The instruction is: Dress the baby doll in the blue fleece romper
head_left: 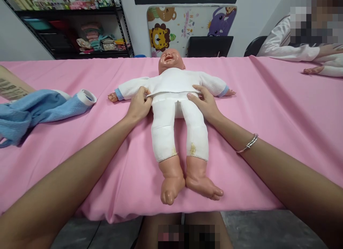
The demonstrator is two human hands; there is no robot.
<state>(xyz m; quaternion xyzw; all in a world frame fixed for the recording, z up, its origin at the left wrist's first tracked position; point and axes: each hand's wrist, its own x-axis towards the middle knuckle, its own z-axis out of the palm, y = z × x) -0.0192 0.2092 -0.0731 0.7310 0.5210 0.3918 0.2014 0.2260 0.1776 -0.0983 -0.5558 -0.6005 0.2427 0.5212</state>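
Observation:
A baby doll with a white cloth body lies on its back, its head away from me and its bare feet near the table's front edge. It wears a white long-sleeved baby shirt with light blue cuffs, both arms spread out. My left hand pinches the shirt's lower hem at the left side of the doll's waist. At the opposite side, my right hand has thumb and fingers around the same hem, resting against the doll's hip. Yellowish stains mark the lower legs.
Pink cloth covers the table. Blue baby pants with a white cuff lie at the left, beside a cardboard piece. Behind stand a black screen and a shelf with folded clothes. Another person sits at the far right, near another doll.

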